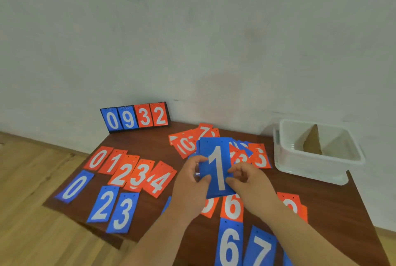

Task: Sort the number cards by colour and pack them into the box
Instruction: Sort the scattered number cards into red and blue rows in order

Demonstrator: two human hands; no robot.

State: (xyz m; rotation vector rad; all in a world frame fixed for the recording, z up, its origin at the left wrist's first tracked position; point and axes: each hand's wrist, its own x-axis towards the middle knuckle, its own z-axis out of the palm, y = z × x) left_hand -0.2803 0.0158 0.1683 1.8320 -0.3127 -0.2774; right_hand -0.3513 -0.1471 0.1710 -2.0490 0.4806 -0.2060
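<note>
Soft even indoor light, faint shadows, no glare; slight overall blur, wide-angle edge bending.

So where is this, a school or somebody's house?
Probably a plain room indoors; home or classroom, I cannot tell. It has a bare grey wall, a wooden floor and a dark table with number cards and a flip scoreboard on it.

"1" on blue card point(217, 167); "0932" on scoreboard point(135, 117)

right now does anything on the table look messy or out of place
Yes: behind the held blue 1 card, red and blue cards lie overlapping in a mixed, crooked heap. A gap sits between the blue 0 and blue 2.
</note>
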